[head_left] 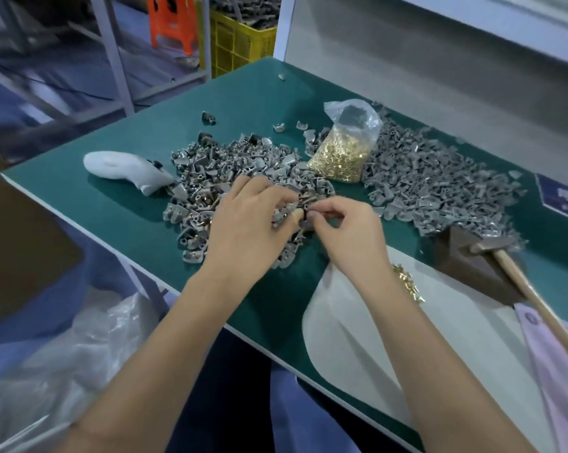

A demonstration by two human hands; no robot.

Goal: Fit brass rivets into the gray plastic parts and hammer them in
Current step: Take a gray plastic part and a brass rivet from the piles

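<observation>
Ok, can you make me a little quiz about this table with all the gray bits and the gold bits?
1. True or false: the hammer is in the right hand.
2. Where is the clear bag of brass rivets? A) between the two heaps of gray parts; B) on the floor; C) in the yellow crate.
3. Fill in: both hands meet over the near heap of gray parts, and the left hand is ____ of the right one.

Key
1. False. The hammer lies on the green table, at its right edge.
2. A
3. left
</observation>
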